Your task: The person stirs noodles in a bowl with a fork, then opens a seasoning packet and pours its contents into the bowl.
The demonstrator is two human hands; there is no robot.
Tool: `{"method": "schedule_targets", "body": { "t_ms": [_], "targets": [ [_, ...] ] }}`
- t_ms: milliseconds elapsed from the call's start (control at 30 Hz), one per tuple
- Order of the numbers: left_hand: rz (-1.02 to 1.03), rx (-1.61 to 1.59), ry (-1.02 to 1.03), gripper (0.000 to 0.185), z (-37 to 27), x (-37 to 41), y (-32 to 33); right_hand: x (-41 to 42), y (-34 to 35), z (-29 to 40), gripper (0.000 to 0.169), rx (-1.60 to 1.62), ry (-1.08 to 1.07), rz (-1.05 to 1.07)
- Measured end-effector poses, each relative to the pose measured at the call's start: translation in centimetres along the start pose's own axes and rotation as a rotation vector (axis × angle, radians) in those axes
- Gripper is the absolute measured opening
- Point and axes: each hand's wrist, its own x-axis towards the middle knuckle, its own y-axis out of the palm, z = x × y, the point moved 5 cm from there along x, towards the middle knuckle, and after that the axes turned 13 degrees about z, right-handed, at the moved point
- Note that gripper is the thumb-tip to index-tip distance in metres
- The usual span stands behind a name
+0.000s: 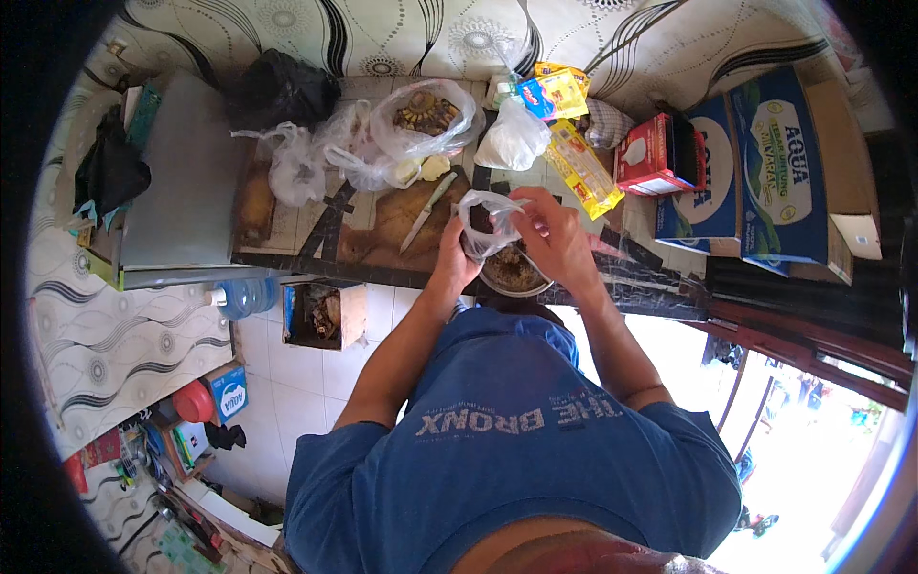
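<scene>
A small clear plastic bag (482, 240) with something dark inside is held up over the front of the counter. My left hand (457, 260) grips its left side. On the other side, my right hand (556, 233) has its fingers pinched at the rim; whether they also hold something is hidden. Just under the bag sits a round bowl (515, 276) of brown, crumbly food, partly covered by the hands. A knife (428, 213) with a pale handle lies on the wooden cutting board (376, 222) to the left. Pale yellow food pieces (434, 168) rest at the board's back edge.
Behind the board stands an open plastic bag (428, 115) of brown-yellow food. A tied white bag (513, 136) and a yellow packet (584, 168) lie behind my hands. A red box (660, 156) and blue cartons (778, 172) stand right. An open carton (324, 313) sits below.
</scene>
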Motion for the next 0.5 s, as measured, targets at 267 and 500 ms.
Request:
{"method": "schedule_targets", "body": {
  "t_ms": [267,500],
  "targets": [
    [-0.069,0.035,0.098,0.059,-1.4,5.7,2.8,5.1,-1.9,0.6,0.013,-0.402,-0.241,0.080],
    [-0.206,0.257,0.165,0.059,-4.3,7.8,0.5,16.1,-5.7,-0.7,0.010,-0.401,-0.338,0.194]
  ]
}}
